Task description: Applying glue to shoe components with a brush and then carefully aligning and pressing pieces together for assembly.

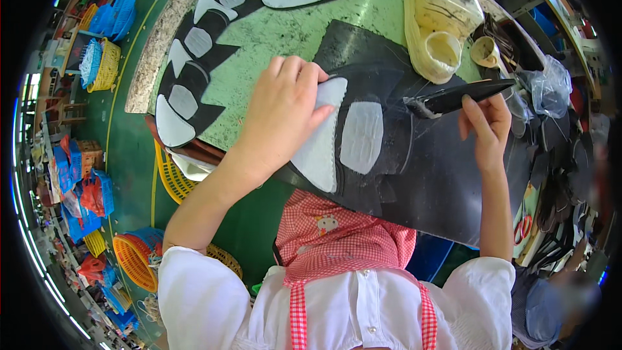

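In front of me a black shoe upper piece (pixel 394 123) lies on a large black sheet (pixel 447 185). It bears a white, zigzag-edged patch (pixel 317 149) on its left and a grey rounded patch (pixel 362 137) beside it. My left hand (pixel 280 113) is closed at the piece's far left edge, its thumb on the white patch and its other fingers curled beyond. Raised over the right of the piece, my right hand (pixel 489 126) grips a brush (pixel 468 96) by its broad black handle. The brush's dark tip points left, near the piece's far right edge.
Several similar pieces (pixel 183 101) lie in a curved row along the green table's (pixel 259 42) far left. A glue-stained yellowish container (pixel 440 19) stands at the far right, near a small cup (pixel 484 52). Yellow (pixel 170 172) and orange baskets (pixel 135 262) stand below left; red-handled scissors (pixel 522 229) lie right.
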Action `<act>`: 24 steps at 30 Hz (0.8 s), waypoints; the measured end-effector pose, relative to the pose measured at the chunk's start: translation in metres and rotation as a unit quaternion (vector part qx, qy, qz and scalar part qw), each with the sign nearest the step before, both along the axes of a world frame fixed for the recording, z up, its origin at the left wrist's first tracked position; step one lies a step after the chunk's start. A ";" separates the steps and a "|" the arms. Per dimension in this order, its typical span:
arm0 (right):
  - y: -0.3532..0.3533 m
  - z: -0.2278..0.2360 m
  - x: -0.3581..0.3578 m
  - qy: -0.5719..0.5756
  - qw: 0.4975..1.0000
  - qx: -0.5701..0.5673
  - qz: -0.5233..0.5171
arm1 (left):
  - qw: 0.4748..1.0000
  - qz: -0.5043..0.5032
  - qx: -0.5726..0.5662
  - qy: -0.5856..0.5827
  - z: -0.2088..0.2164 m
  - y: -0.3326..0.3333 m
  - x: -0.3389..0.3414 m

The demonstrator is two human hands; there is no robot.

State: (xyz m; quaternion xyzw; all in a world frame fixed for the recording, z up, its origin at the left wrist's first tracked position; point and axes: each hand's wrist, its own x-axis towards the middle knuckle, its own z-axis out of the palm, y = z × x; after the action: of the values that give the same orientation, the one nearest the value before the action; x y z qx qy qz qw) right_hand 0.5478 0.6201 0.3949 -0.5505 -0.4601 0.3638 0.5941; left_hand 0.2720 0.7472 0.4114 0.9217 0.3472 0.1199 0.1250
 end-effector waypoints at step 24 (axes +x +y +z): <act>0.036 -0.012 0.060 -0.112 0.980 -0.046 -0.156 | 0.987 -0.041 0.070 -0.137 -0.013 -0.010 -0.009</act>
State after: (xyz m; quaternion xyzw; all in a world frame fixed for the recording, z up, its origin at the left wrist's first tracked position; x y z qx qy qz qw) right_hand 0.6078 0.6566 0.3827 -0.6795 -0.4150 0.2236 0.5622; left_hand 0.2633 0.7372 0.3988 0.9164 0.2796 0.2636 0.1116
